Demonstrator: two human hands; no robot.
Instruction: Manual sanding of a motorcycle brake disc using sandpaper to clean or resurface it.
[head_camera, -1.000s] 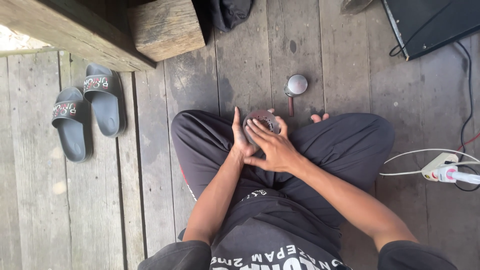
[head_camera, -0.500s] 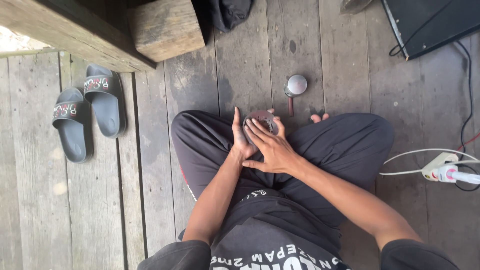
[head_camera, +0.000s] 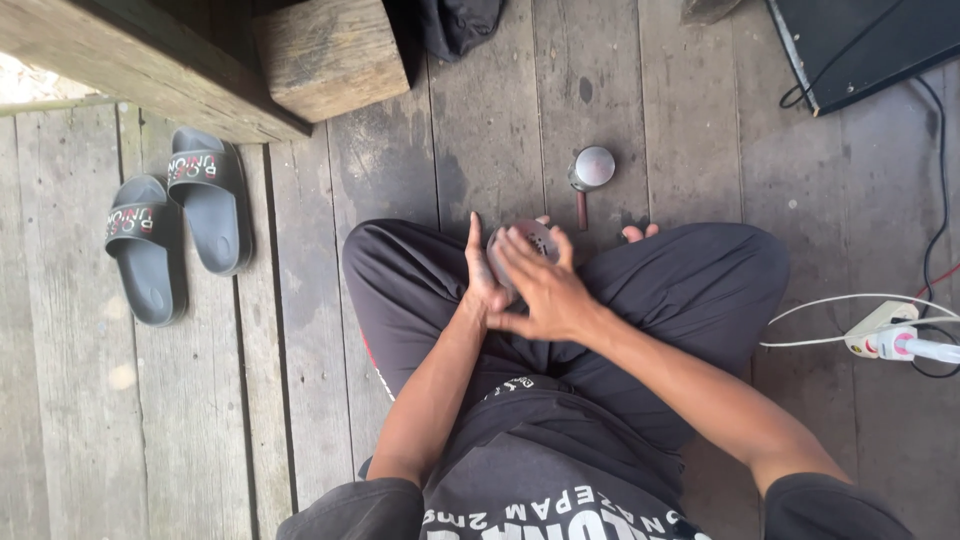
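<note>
A small round grey object (head_camera: 532, 240) sits over the crossed legs, pressed between both hands; only its domed, dotted-looking top shows, and what it is stays hard to make out, perhaps a perforated metal piece. The left hand (head_camera: 484, 278) stands edge-up against its left side with fingers straight, cupping rather than closing. The right hand (head_camera: 545, 290) lies flat across it from the right, fingers spread over the top and hiding most of it.

Just beyond the hands, on the plank floor (head_camera: 500, 140), lies a small round metal-headed tool (head_camera: 590, 172) with a short reddish handle. Far to the left of the hands rests a pair of grey slides (head_camera: 180, 230) with coloured lettering on the straps. To the right, a white power strip (head_camera: 885, 335) with white cables is cut off at the frame edge. A wooden block (head_camera: 330, 55) sits up-left.
</note>
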